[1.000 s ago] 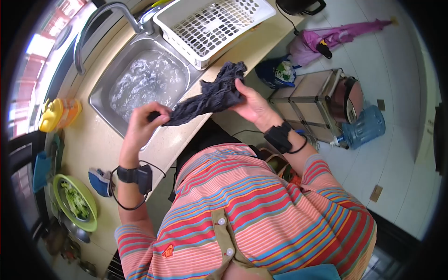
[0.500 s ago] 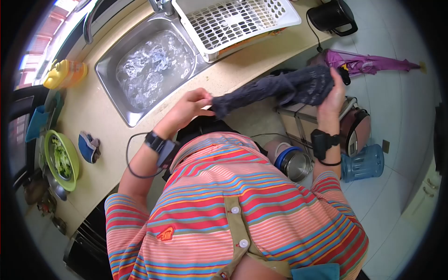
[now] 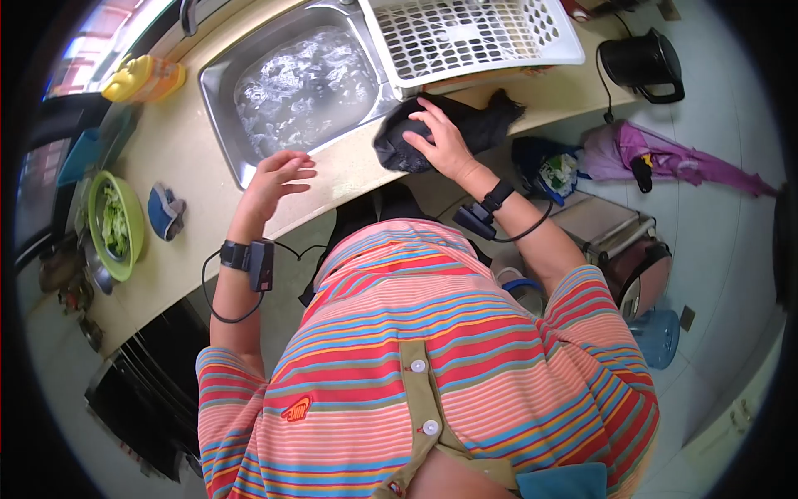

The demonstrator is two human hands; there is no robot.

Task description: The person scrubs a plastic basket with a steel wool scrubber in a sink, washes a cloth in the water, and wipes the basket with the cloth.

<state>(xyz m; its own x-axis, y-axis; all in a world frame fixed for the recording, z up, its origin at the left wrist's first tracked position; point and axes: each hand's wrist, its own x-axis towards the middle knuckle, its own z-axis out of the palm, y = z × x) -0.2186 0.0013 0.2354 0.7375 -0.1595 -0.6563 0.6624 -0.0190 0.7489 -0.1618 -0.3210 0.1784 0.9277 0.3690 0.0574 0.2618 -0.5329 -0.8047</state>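
Note:
A dark grey, crumpled cloth [image 3: 474, 125] lies along the front edge of the counter, just right of the sink; its exact kind I cannot make out. My right hand [image 3: 442, 143] rests over its left part with the fingers spread apart. In front of the steel sink [image 3: 218, 108], my left hand [image 3: 278, 185] hovers with fingers apart and nothing in them. Cloudy, bubbly water [image 3: 307, 91] stands in the sink.
A white dish rack [image 3: 407, 79] stands beyond the cloth. At the left are a yellow bottle [image 3: 145, 79], a blue-grey rag [image 3: 166, 212] and a green basin [image 3: 133, 249] of cut vegetables. A black kettle [image 3: 636, 62] and a purple umbrella [image 3: 665, 158] are on the right.
The cloth, stretched between both hands before, now lies on the counter. My left hand has let go and moved left; my right hand has come inward and opened over the cloth.

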